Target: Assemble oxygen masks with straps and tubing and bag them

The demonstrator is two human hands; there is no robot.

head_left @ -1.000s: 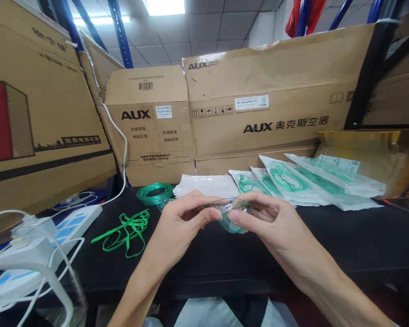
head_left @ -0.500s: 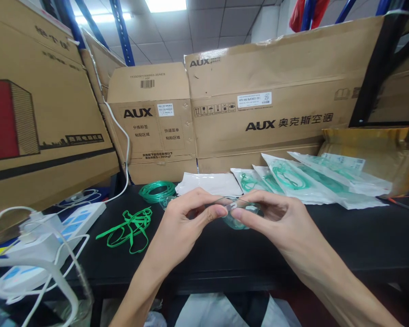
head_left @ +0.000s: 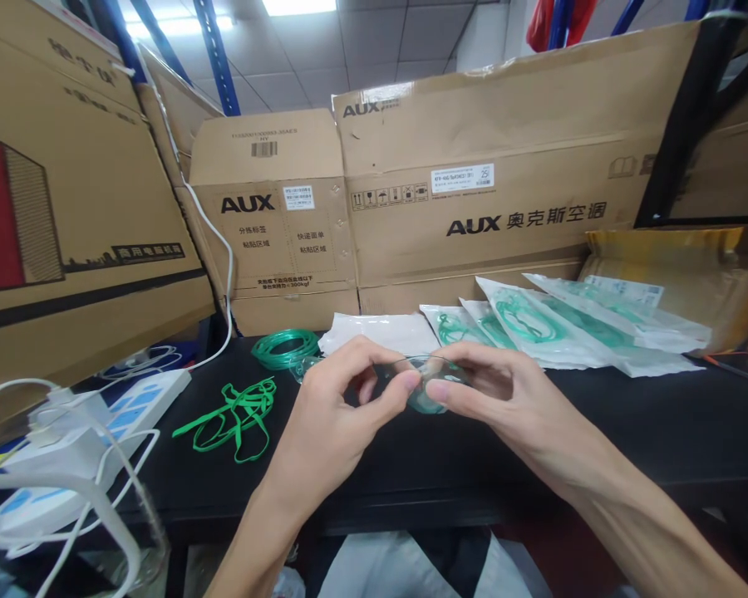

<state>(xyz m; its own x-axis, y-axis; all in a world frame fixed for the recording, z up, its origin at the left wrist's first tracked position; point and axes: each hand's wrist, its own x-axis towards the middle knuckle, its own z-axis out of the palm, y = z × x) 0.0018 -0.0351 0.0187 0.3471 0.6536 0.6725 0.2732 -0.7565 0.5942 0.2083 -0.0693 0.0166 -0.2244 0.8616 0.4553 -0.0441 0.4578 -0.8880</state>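
Note:
Over the black table (head_left: pixel 374 473), my left hand (head_left: pixel 349 399) and my right hand (head_left: pixel 495 386) meet with thumbs and forefingers pinched at the top of a clear greenish plastic piece (head_left: pixel 429 400). A thin strip or wire shows between the fingertips. The fingers cover much of the piece. Left of my hands lies a coil of green tubing (head_left: pixel 285 349), with a clear plastic part (head_left: pixel 305 367) beside it. Nearer the front, a loose green elastic strap (head_left: pixel 240 419) lies in a tangle.
Clear packets (head_left: pixel 529 320) holding green tubing lie at the back right, beside a white packet (head_left: pixel 380 334). A white power strip (head_left: pixel 143 407) with cables is at the left. Cardboard boxes (head_left: pixel 405 232) wall off the back and left.
My left thumb has shifted slightly right, and the small clear part between the thumbs is now more covered. The whole view has shifted slightly.

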